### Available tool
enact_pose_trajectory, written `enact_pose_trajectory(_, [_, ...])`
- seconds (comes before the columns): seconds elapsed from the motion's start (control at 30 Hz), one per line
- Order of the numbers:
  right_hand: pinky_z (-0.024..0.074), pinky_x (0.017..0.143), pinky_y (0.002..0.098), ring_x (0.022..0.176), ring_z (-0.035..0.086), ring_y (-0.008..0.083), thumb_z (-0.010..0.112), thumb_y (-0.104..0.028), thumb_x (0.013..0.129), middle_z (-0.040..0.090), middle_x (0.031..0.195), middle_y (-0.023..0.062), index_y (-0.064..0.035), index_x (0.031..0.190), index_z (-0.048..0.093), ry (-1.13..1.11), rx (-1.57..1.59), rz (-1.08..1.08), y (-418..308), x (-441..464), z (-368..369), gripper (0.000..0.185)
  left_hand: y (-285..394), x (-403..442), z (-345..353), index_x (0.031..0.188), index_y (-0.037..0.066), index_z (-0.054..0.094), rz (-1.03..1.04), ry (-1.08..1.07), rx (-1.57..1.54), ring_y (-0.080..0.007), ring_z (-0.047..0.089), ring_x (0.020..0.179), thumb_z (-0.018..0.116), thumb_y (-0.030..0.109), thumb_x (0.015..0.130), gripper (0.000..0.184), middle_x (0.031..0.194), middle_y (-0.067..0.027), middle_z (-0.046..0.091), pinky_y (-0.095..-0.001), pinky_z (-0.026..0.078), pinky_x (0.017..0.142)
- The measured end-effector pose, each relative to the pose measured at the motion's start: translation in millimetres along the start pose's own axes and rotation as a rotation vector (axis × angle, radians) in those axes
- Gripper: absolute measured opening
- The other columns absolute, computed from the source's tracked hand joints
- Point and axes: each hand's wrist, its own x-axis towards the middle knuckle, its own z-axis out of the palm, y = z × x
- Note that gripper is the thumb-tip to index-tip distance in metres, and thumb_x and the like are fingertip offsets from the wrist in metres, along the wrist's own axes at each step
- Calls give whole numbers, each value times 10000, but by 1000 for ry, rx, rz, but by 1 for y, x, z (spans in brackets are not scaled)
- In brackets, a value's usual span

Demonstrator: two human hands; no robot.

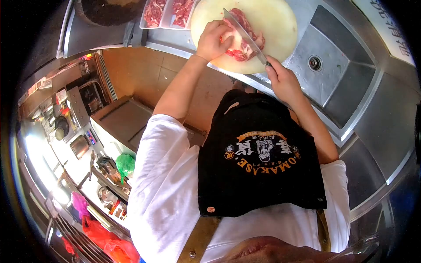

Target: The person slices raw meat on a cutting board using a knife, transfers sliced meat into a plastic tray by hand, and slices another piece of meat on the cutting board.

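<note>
A piece of red and white meat (240, 52) lies on a round pale cutting board (280, 26). My left hand (213, 40) rests on the meat's left side, fingers bent over it and thumb apart. My right hand (283, 79) is wrapped round the dark handle of a long knife (247, 38). The blade runs diagonally across the meat, its tip near the top edge of the piece. Whether the edge has cut into the meat is hard to tell.
Two white trays of sliced meat (154, 13) stand left of the board. To the right is a metal sink (326, 65) with a drain. A dark round pan (105, 11) sits at the upper left. Shelves with utensils and bags are at the far left.
</note>
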Motion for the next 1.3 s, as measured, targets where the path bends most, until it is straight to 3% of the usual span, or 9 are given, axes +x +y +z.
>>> enact_pose_trajectory(0.23, [553, 814, 508, 942, 700, 446, 548, -328, 1056, 727, 1028, 242, -162, 1428, 578, 33, -8, -41, 7, -1, 6, 408, 15, -10, -3, 1129, 84, 701, -103, -43, 35, -356, 578, 1159, 811, 218, 784, 386, 1206, -133, 628, -434, 518, 959])
enact_pose_trajectory(0.33, [552, 811, 513, 942, 698, 447, 550, -327, 1055, 725, 1023, 246, -154, 1421, 584, 38, 5, -35, 10, 0, 6, 406, 46, -19, 4, 1218, 24, 609, -249, 20, 135, -417, 557, 1149, 862, 282, 772, 573, 1215, -205, 585, -468, 508, 966])
enact_pose_trajectory(0.43, [548, 817, 519, 954, 694, 450, 553, -328, 1053, 718, 1026, 258, -139, 1397, 596, 36, 19, -22, 15, 3, 6, 395, 64, -25, 22, 1219, 17, 599, -249, 121, 240, -434, 554, 1143, 871, 272, 760, 592, 1222, -210, 579, -478, 503, 968])
enact_pose_trajectory(0.6, [547, 834, 525, 961, 691, 458, 549, -326, 1053, 718, 1049, 260, -129, 1370, 605, 36, -7, -40, 9, 3, 3, 377, 44, -22, 25, 1157, 12, 643, -195, 185, 224, -422, 569, 1115, 812, 178, 793, 434, 1190, -203, 611, -490, 493, 968])
enact_pose_trajectory(0.67, [546, 841, 529, 960, 689, 464, 543, -324, 1056, 718, 1054, 259, -134, 1375, 597, 49, -51, -53, 7, 2, 6, 375, 34, -14, 15, 1075, 32, 685, -61, 135, 146, -409, 580, 1083, 758, 119, 804, 294, 1150, -176, 636, -485, 492, 954])
enact_pose_trajectory(0.77, [545, 832, 545, 941, 688, 474, 525, -326, 1062, 719, 1052, 255, -162, 1414, 559, 12, -109, -50, 3, -1, 10, 389, 22, -2, 11, 1021, 55, 705, 79, 41, 109, -403, 584, 1060, 737, 99, 794, 234, 1139, -147, 648, -477, 495, 935])
enact_pose_trajectory(1.0, [531, 799, 580, 921, 681, 483, 522, -315, 1055, 709, 1022, 269, -159, 1362, 558, -83, -99, 59, -6, -1, 6, 347, 11, -2, 18, 1045, 95, 714, 105, -29, 179, -378, 536, 1108, 715, 106, 778, 267, 1170, -112, 639, -460, 466, 972])
enact_pose_trajectory(1.2, [527, 786, 587, 891, 674, 497, 516, -304, 1048, 710, 971, 268, -143, 1314, 568, -31, -88, 5, -6, 3, 6, 315, -1, 5, 26, 977, 112, 716, 139, 33, 132, -377, 553, 1073, 695, 130, 721, 257, 1110, -100, 630, -480, 455, 961])
enact_pose_trajectory(1.3, [525, 783, 587, 881, 674, 497, 503, -314, 1050, 712, 961, 260, -141, 1315, 565, -121, -141, 122, -16, 10, 0, 323, -1, 3, 27, 960, 108, 708, 118, 70, 92, -373, 553, 1073, 694, 121, 713, 248, 1089, -100, 626, -480, 453, 967])
